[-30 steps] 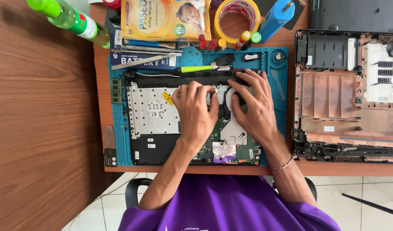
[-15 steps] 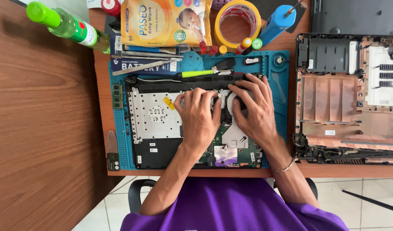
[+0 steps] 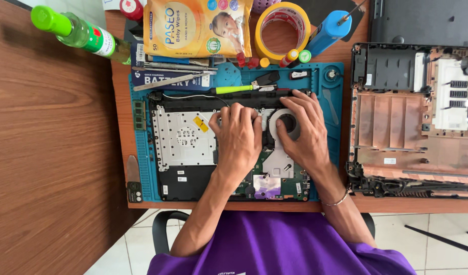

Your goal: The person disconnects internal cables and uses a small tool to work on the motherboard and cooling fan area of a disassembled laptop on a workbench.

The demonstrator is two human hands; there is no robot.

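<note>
An opened laptop base (image 3: 185,142) lies on a blue work mat (image 3: 142,153), its silver plate, green board and round cooling fan (image 3: 287,125) exposed. My left hand (image 3: 239,137) lies flat on the middle of the board, fingers pointing to the far edge. My right hand (image 3: 305,132) rests around the fan, fingertips on the black strip along the laptop's far edge. Neither hand holds a tool. A green-handled screwdriver (image 3: 234,89) lies just beyond my fingers.
A removed laptop bottom cover (image 3: 412,122) lies to the right. At the back stand a green bottle (image 3: 76,33), a wipes packet (image 3: 198,28), a yellow tape roll (image 3: 282,30), a blue tool (image 3: 328,33) and tweezers (image 3: 165,81). A memory stick (image 3: 138,115) sits on the mat's left.
Both hands have shifted slightly on the board; the right hand's fingers have spread around the fan. The camera has tilted a little.
</note>
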